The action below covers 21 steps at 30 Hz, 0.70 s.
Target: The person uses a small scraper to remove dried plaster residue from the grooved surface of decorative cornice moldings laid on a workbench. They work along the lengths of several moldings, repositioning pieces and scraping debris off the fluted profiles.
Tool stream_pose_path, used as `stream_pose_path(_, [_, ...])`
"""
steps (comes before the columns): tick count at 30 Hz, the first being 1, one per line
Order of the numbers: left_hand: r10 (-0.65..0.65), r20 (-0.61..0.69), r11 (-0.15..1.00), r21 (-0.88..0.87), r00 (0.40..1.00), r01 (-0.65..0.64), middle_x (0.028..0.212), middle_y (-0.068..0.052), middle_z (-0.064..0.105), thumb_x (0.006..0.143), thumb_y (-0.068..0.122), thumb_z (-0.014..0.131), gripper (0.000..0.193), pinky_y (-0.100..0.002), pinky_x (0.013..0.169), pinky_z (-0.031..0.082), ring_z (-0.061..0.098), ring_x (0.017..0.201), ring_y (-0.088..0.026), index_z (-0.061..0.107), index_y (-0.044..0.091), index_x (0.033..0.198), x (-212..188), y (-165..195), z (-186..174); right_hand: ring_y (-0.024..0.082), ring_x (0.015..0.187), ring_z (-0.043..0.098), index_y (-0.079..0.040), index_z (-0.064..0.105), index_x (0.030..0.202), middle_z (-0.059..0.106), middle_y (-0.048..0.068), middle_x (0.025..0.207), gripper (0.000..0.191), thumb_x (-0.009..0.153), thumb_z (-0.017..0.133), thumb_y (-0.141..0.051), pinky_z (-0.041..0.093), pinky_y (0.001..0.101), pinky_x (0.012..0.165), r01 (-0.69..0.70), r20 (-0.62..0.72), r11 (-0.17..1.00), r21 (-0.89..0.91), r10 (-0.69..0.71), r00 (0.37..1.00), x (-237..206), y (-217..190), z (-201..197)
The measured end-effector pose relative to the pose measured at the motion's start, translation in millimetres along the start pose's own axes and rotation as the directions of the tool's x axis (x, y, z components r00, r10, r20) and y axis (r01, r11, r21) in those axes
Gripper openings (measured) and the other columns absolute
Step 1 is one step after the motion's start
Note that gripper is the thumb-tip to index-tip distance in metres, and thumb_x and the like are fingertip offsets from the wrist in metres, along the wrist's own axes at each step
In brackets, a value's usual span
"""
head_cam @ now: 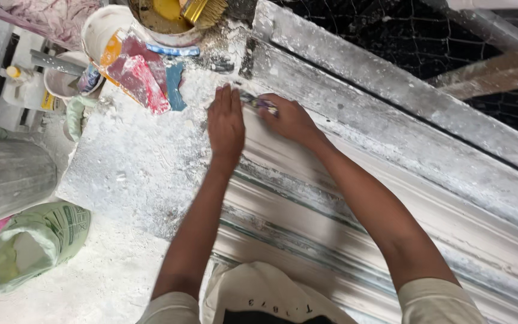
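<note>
1. Left hand (225,124): flat and open, fingers together and stretched out, palm pressed down on the white plaster moulding (307,204).
2. Right hand (289,119): closed around a small scraper tool (258,102), its dark end poking out toward the left hand, tip resting on the moulding's upper end.
3. Both hands just beside each other, nearly touching, at the far end of the moulding.
4. Moulding itself: long, ribbed, running diagonally from the hands down toward the lower right, streaked with grey-green lines along the grooves, lying on the dusty desk (133,174).
5. Above the moulding, parallel to it: a thick plaster-caked board edge (391,96), and beyond that dark wire mesh (391,36).
6. Just above the left hand, near but apart: a red, orange and blue plastic scraper pile (142,75), smeared with plaster.
7. Further up: a dirty bucket (157,21) holding a yellow-bristled brush (202,11), leaning at the rim.
8. Left of the scrapers: a white bowl (61,81) with a metal strip (55,62) across it, and a small white bottle (22,81) with a yellow cap.
9. Lower left, well apart from the hands: a crumpled pale green bag (31,240) lying open on powder-covered floor, and a grey cylinder (7,174) beside it.
10. Bottom edge: cream sleeves and a cream garment (265,294) between the forearms.
</note>
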<state>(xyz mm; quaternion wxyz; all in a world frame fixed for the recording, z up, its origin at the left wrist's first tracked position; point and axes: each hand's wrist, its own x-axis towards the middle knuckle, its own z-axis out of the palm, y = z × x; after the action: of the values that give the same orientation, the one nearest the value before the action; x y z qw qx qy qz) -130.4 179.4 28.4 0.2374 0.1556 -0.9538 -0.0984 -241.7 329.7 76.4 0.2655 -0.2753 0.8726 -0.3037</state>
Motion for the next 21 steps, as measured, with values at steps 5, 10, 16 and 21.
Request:
stream_pose_path(5, [-0.171, 0.663, 0.38, -0.639, 0.729, 0.669, 0.132, -0.027, 0.062, 0.115, 0.035, 0.034, 0.049, -0.044, 0.101, 0.054, 0.066, 0.123, -0.035, 0.05, -0.004, 0.139, -109, 100, -18, 0.031, 0.093, 0.075, -0.012, 0.045, 0.14, 0.074, 0.019, 0.106, 0.039, 0.108, 0.054, -0.034, 0.058, 0.0432, 0.078, 0.09, -0.192, 0.946, 0.312, -0.03, 0.981, -122, 53, 47])
stream_pose_path(10, [-0.108, 0.688, 0.156, -0.702, 0.718, 0.695, 0.119, -0.014, 0.068, 0.11, 0.032, 0.045, 0.046, -0.038, 0.088, 0.053, 0.063, 0.102, -0.023, 0.052, -0.001, 0.141, -220, 125, -26, 0.032, 0.129, 0.054, -0.006, 0.042, 0.148, 0.05, 0.02, 0.141, 0.055, 0.098, 0.062, -0.009, 0.05, 0.0449, 0.102, 0.14, -0.078, 0.846, 0.514, -0.116, 0.99, -262, 99, 123])
stream_pose_path(16, [-0.133, 0.673, 0.552, -0.56, 0.728, 0.618, 0.091, -0.021, 0.07, 0.106, 0.024, 0.051, 0.026, -0.047, 0.063, 0.053, 0.067, 0.072, -0.036, 0.058, 0.0, 0.116, -251, 99, -50, 0.034, 0.126, 0.051, -0.009, 0.057, 0.137, 0.055, 0.016, 0.135, 0.046, 0.093, 0.069, -0.008, 0.042, 0.045, 0.108, 0.107, -0.438, 0.985, 0.133, -0.039, 0.898, -362, 169, 133])
stream_pose_path(21, [0.088, 0.567, 0.83, -0.496, 0.819, 0.254, 0.092, -0.022, 0.072, 0.105, 0.031, 0.056, 0.028, -0.05, 0.066, 0.055, 0.071, 0.079, -0.041, 0.061, 0.004, 0.112, -177, 93, -63, 0.036, 0.137, 0.046, -0.004, 0.052, 0.143, 0.054, 0.023, 0.142, 0.044, 0.103, 0.062, -0.021, 0.029, 0.0553, 0.119, -0.209, -0.767, 0.975, -0.08, 0.074, 0.638, -398, 270, 68])
